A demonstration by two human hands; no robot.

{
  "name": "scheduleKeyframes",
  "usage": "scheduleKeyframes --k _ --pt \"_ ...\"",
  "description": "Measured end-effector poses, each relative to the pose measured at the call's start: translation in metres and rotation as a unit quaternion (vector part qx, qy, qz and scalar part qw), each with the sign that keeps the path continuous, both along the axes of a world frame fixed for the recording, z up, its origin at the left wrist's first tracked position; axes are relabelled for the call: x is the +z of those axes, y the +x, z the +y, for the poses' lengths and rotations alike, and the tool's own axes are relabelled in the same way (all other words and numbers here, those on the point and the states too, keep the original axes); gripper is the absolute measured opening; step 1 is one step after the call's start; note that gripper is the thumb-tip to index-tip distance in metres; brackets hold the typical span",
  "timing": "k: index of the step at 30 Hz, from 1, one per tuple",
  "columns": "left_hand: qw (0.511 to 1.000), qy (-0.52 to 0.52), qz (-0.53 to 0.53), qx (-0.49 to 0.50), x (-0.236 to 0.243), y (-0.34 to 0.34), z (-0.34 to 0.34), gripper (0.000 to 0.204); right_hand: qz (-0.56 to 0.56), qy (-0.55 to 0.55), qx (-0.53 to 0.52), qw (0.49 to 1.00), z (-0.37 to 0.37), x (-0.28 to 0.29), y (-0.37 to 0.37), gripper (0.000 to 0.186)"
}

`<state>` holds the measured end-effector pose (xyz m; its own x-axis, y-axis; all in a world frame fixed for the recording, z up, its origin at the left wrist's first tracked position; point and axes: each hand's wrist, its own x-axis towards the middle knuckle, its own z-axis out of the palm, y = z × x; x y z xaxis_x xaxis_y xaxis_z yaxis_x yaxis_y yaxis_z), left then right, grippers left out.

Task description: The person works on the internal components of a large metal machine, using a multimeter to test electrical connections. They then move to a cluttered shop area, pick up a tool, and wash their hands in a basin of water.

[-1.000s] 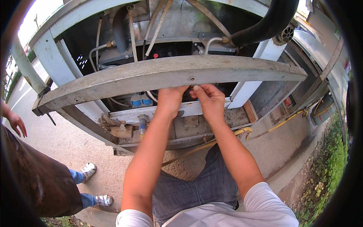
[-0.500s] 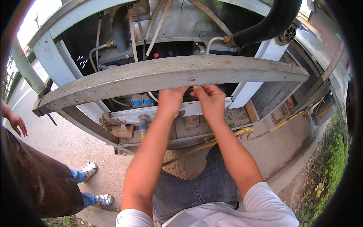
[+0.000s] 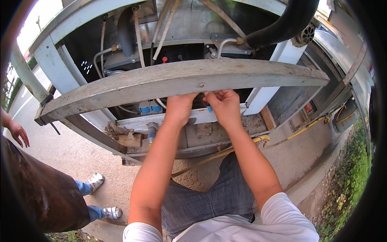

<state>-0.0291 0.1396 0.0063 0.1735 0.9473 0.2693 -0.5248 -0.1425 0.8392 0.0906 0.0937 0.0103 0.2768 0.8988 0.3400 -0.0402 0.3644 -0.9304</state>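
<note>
Both my hands work close together just under a grey metal crossbar [image 3: 181,76] on an open metal frame. My left hand [image 3: 178,108] is bent inward, its fingertips partly hidden by the bar and seemingly closed. Beside it, my right hand [image 3: 227,105] has thumb and fingers pinched together; what lies between them is too small to make out. A small red and blue piece [image 3: 209,108], perhaps a wire end, shows right below the right thumb. Behind the bar, blue-capped parts [image 3: 150,108] sit left of my hands.
Bent metal pipes [image 3: 224,45], pale tubes [image 3: 164,30] and a thick black hose [image 3: 278,28] fill the cabinet. A yellow hose [image 3: 225,155] runs below. At left stands another person in a brown apron [image 3: 38,185], hand [image 3: 19,134] hanging. Plants [image 3: 350,181] grow at right.
The small blue piece now shows under my right thumb, where it did not before. My hands have barely shifted, and the view has moved slightly.
</note>
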Motion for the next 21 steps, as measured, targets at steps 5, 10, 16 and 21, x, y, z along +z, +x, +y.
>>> scheduleKeyframes --k 5,10,16,21 --pt "0.994 -0.074 -0.052 -0.063 0.008 -0.005 -0.006 0.025 -0.104 0.038 -0.038 0.993 -0.008 -0.014 0.012 0.015" --pt "0.99 -0.108 -0.056 -0.074 0.007 -0.011 -0.003 0.019 -0.278 0.154 -0.1 0.943 -0.019 0.018 -0.004 0.019" --pt "0.979 -0.149 -0.077 -0.118 0.012 -0.009 0.001 0.018 -0.438 0.196 -0.173 0.86 -0.008 0.026 -0.007 0.017" --pt "0.99 -0.093 -0.088 -0.06 0.014 0.003 -0.005 0.018 -0.441 0.093 -0.159 0.878 -0.002 0.026 -0.005 0.016"
